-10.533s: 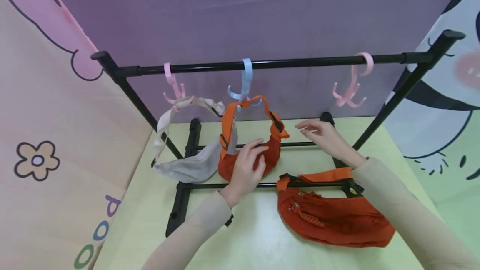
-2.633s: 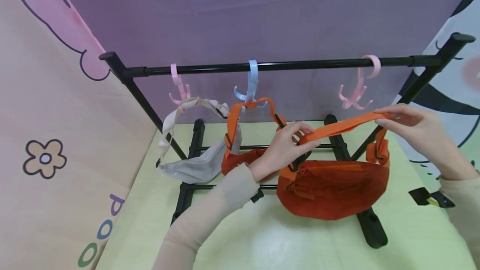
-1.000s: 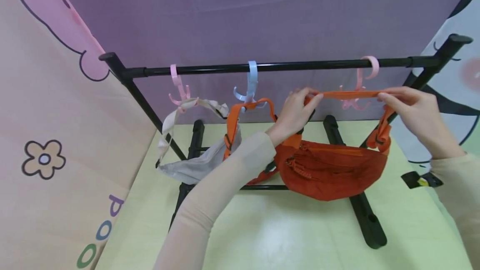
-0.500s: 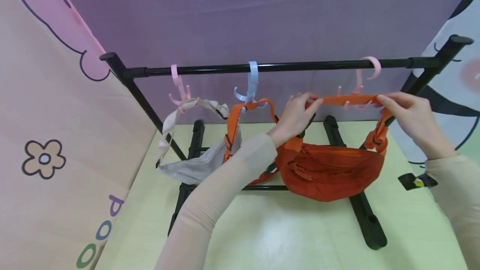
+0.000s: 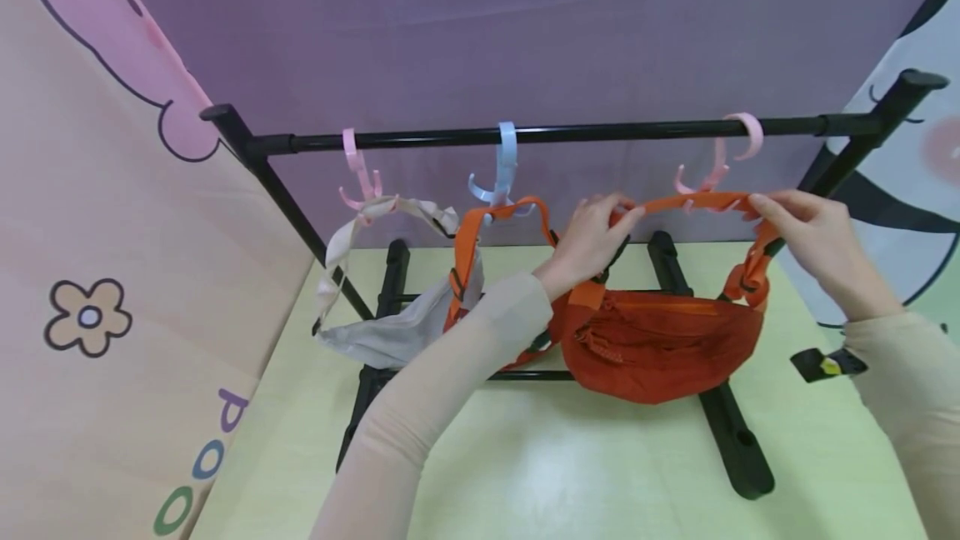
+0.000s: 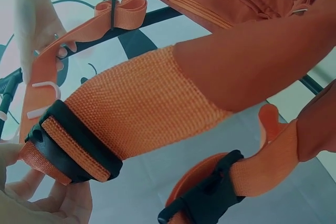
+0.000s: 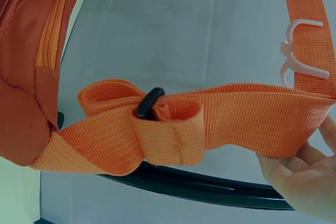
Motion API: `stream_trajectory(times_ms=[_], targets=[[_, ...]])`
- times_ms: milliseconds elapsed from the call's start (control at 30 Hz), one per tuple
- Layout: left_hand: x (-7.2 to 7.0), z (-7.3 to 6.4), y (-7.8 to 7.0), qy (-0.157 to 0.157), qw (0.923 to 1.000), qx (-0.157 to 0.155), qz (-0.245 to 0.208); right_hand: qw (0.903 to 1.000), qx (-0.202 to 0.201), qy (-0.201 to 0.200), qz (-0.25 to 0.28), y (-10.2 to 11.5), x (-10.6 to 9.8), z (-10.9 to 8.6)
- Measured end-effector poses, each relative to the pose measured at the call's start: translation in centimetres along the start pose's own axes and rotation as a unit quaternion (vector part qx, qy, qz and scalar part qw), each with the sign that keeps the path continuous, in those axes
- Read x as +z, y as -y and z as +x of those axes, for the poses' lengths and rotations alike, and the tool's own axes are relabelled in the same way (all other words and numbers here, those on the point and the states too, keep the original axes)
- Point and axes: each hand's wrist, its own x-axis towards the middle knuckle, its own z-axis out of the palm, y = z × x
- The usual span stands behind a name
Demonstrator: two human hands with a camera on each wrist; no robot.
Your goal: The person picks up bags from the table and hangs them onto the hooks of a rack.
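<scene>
A rust-orange waist bag hangs by its bright orange strap from both hands, below the right pink hook. My left hand pinches the strap's left end beside a black buckle. At the other end, my right hand grips the strap between thumb and fingers. Between the hands the strap runs level across the pink hook, whose prong tips show in front of it in the right wrist view. A looped, bunched strap end with a black slider dangles under the right hand.
A second orange waist bag hangs on the blue hook, partly behind my left arm. Further left, a pale grey bag hangs on another pink hook. The black rack's top bar carries all the hooks; its feet stand on a pale table.
The right-hand orange bag lay at the rack's front right earlier; both hands have since raised it by its strap. In the last second the strap has lowered slightly onto the right pink hook's prongs.
</scene>
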Motion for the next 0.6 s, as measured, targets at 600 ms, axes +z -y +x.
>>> stream_trajectory(times_ms=[600], targets=[[1.5,-1.1,0.9,0.024,0.9992,0.001,-0.032,0.9992,-0.031,0.023,-0.005,-0.4,1.0,-0.2]])
